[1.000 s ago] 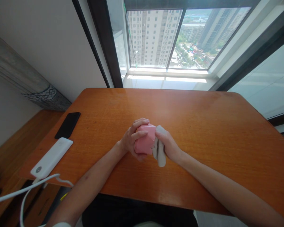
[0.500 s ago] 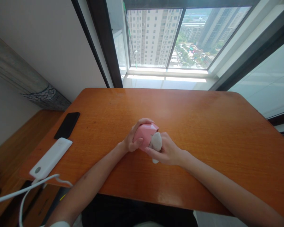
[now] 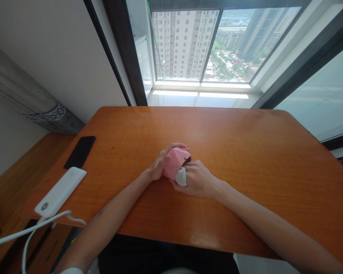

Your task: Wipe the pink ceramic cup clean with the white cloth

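Observation:
A pink, smooth, angular object (image 3: 174,163), like a small case or pouch, is gripped in my left hand (image 3: 161,163). My fingers wrap over its far side and my thumb lies along its near face. An opening shows on its right side. My right hand (image 3: 198,177) is closed around a white rounded piece (image 3: 181,177) at that opening. The white piece touches the lower right edge of the pink object. My right fingertips are partly hidden at the opening, so what they touch inside cannot be made out.
On the table (image 3: 240,152) a black phone (image 3: 80,152) lies at the left edge. A white power bank (image 3: 60,192) sits in front of it, with a white cable (image 3: 31,229) running off to the lower left. A window (image 3: 200,45) stands beyond the table.
My right hand has shifted slightly left against the pink object, and the white piece has moved down and left. My left thumb has moved up, and the pink object has turned a little.

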Tool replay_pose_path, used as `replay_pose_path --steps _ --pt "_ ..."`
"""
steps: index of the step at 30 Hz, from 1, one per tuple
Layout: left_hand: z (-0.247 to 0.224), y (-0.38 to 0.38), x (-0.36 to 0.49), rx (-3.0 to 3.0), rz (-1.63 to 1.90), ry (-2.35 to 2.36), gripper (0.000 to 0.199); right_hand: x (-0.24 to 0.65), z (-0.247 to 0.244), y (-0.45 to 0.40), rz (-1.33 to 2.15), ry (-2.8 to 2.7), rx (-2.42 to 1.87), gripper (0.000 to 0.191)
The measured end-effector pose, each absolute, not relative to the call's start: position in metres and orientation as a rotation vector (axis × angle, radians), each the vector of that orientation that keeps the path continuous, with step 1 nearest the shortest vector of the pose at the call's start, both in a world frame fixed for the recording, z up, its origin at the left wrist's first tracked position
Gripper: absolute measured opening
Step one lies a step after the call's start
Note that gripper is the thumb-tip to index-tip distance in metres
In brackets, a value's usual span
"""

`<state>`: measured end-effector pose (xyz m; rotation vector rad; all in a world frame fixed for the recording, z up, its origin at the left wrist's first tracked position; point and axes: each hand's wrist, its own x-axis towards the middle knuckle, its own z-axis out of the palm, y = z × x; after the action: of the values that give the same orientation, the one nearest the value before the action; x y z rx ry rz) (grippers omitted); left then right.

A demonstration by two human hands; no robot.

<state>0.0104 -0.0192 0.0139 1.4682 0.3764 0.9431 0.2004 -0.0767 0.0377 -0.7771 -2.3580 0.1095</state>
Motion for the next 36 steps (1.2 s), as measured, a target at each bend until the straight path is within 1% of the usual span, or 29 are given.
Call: replay_pose_path --steps 3,7,9,12,14,16,19,21,24,29,32,34,36 --pt "0.009 -0.016 0.009 1.479 0.975 0.333 0.100 0.200 0.049 -0.078 0.489 -2.202 -0.942 0.032" --pt "0.000 -0.010 0.007 1.761 1.170 0.306 0.104 0.203 0.072 -0.078 1.176 -1.727 -1.175 0.040" --pt "-0.004 -0.008 0.008 1.980 1.289 0.262 0.109 0.205 0.079 -0.076 1.378 -1.447 -1.197 0.041" --pt "-0.006 -0.005 0.008 2.272 1.443 0.150 0.118 0.205 0.083 -0.072 1.668 -1.003 -1.098 0.039" --pt "-0.006 -0.004 0.009 2.397 1.532 0.086 0.117 0.202 0.083 -0.072 1.868 -0.762 -0.997 0.043" --pt "-0.006 -0.004 0.009 2.455 1.618 0.035 0.109 0.198 0.082 -0.074 1.978 -0.633 -0.931 0.046" --pt "-0.007 -0.006 0.008 2.434 1.700 0.034 0.091 0.193 0.079 -0.079 1.984 -0.647 -0.884 0.045" --pt "-0.009 -0.008 0.008 2.357 1.708 0.085 0.083 0.192 0.077 -0.081 1.914 -0.738 -0.896 0.048" --pt "-0.009 -0.012 0.008 2.199 1.669 0.155 0.081 0.195 0.076 -0.082 1.724 -1.007 -0.944 0.051" --pt "0.000 -0.022 0.014 1.958 1.602 0.209 0.071 0.202 0.074 -0.083 1.407 -1.627 -0.956 0.039" --pt "0.009 -0.028 0.019 1.706 1.484 0.297 0.066 0.205 0.072 -0.083 1.183 -1.855 -0.971 0.041" --pt "0.016 -0.031 0.022 1.545 1.334 0.360 0.061 0.207 0.070 -0.081 0.964 -2.029 -0.943 0.042" --pt "0.021 -0.033 0.022 1.403 1.156 0.394 0.056 0.210 0.070 -0.080 0.729 -2.242 -0.903 0.034"
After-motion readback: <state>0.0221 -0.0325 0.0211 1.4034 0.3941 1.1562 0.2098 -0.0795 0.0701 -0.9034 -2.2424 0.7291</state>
